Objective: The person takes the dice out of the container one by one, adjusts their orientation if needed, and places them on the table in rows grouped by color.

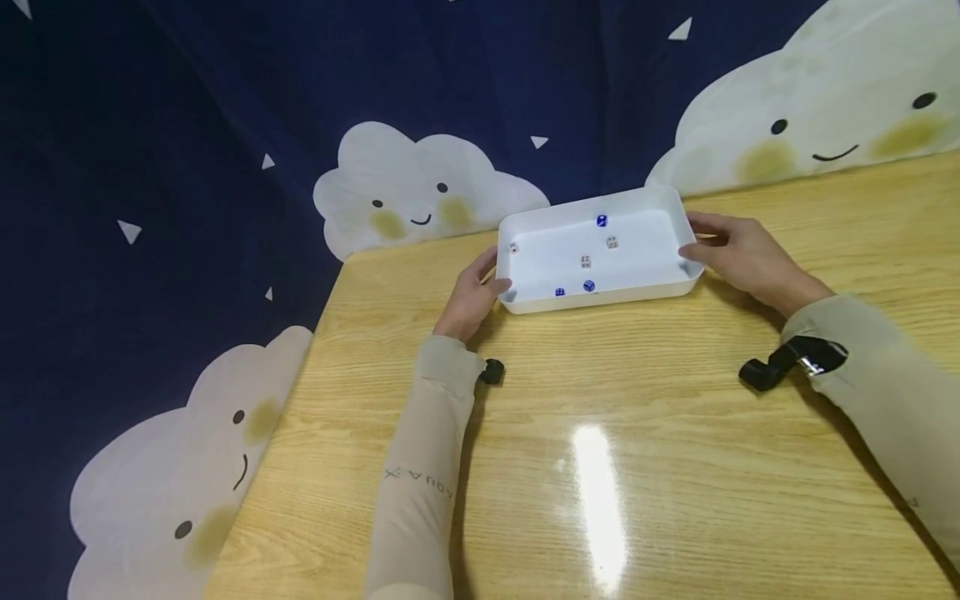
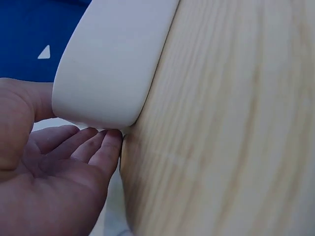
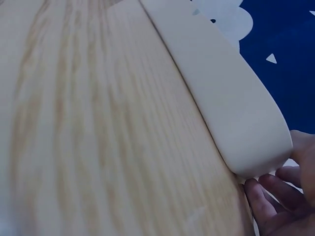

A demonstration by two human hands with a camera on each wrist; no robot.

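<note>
A shallow white rectangular tray (image 1: 637, 293) lies at the far side of the wooden table, with several dice inside it. Three are blue, including a blue die (image 1: 602, 221) near the back wall; three are white, including a white die (image 1: 586, 262) near the middle. My left hand (image 1: 471, 293) grips the tray's left end, thumb over the rim and fingers against the outer wall. At the opposite end, my right hand (image 1: 750, 254) holds the tray likewise, its thumb reaching inside. Both wrist views show fingertips low against the tray's outer corner, close to the tabletop.
The wooden table (image 1: 660, 392) runs back to a dark blue curtain (image 1: 450, 67) printed with white clouds and small triangles. Its left edge slants beside another cloud (image 1: 172, 467). A bright light reflection falls on the near tabletop. Black straps with small devices sit on both wrists.
</note>
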